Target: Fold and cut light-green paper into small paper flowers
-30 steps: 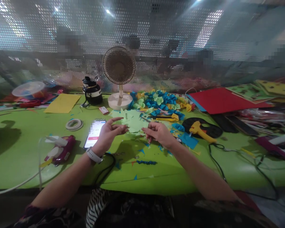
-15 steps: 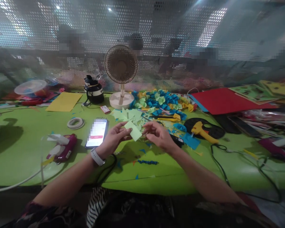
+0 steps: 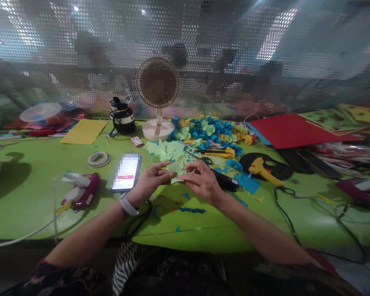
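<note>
A small piece of light green paper [image 3: 174, 168] is held up between both hands above the green table. My left hand [image 3: 152, 179], with a pale watch band at the wrist, pinches its left side. Fingers of my right hand [image 3: 202, 179] close on its right edge. The paper looks bent between them. Just behind lies a pile of loose light green paper pieces [image 3: 166, 150]. Beyond it is a heap of blue, green and yellow folded paper shapes [image 3: 209, 127]. A twisted dark blue strip [image 3: 191, 210] lies in front of the hands.
A lit phone [image 3: 126, 172], a tape roll [image 3: 99, 159] and a purple power strip [image 3: 83, 193] are on the left. A fan [image 3: 158, 84] stands behind. To the right are a yellow glue gun [image 3: 263, 170] with a trailing cord, a yellow cutter [image 3: 222, 152] and red sheets [image 3: 302, 129].
My right hand has moved left and now grips the paper, where before its fingers were at the edge. The paper has gone from flat to bent.
</note>
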Tool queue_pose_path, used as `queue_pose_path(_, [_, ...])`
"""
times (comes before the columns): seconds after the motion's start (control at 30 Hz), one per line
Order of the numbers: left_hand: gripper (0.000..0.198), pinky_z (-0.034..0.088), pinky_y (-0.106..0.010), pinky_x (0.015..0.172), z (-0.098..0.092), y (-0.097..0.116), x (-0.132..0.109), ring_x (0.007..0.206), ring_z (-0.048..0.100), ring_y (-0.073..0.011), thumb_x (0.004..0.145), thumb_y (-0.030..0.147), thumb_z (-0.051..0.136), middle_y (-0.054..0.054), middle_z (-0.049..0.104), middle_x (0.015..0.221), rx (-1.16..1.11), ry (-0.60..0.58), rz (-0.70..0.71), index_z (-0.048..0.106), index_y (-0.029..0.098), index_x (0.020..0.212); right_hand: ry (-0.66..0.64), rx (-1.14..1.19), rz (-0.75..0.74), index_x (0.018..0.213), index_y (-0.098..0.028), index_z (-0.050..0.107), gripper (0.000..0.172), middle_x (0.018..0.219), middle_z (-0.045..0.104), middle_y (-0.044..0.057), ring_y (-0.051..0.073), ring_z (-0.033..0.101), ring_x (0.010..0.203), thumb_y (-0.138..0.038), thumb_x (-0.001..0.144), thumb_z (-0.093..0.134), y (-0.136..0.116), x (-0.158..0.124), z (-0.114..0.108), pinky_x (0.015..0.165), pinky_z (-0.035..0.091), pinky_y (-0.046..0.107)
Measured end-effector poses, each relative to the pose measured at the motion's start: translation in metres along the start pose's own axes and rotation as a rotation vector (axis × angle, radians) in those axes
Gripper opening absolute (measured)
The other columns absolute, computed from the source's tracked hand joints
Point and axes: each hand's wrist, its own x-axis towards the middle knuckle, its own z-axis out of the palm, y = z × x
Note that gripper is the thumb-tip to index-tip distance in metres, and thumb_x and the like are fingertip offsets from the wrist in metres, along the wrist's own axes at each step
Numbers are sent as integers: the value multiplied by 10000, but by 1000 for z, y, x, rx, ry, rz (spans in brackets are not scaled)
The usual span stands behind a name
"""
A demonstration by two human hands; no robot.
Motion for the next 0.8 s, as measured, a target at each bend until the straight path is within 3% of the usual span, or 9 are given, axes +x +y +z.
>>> queue_pose_path(0.13, [423, 585, -292, 735, 3, -2, -2, 748, 711, -164, 631, 372, 851, -52, 761, 806, 34, -77, 39, 702, 142, 953, 88, 171, 176, 837, -223, 689, 157, 1088, 589, 83, 195, 594, 971, -351, 896, 620, -5, 2, 8, 761, 526, 318])
queue_pose_path(0.33, [281, 598, -318, 788, 5, 0, -9, 871, 714, -195, 759, 374, 757, -73, 757, 947, 110, -191, 105, 726, 159, 937, 87, 278, 385, 804, -196, 627, 219, 816, 642, 38, 157, 604, 753, -399, 885, 620, -4, 3, 11, 642, 495, 266])
queue_pose_path(0.5, [325, 592, -364, 841, 5, 1, -12, 989, 701, -246, 778, 348, 741, -95, 749, 1040, 145, -212, 90, 715, 156, 1040, 99, 272, 406, 798, -188, 632, 238, 767, 639, 25, 149, 598, 697, -414, 873, 632, -4, 2, 12, 615, 480, 262])
queue_pose_path(0.8, [342, 601, -371, 827, 7, -3, -9, 999, 704, -260, 798, 441, 699, -106, 760, 983, 209, -196, 103, 729, 148, 971, 124, 227, 340, 773, -194, 620, 227, 764, 638, 28, 150, 589, 706, -391, 885, 620, -6, 4, 12, 614, 475, 262])
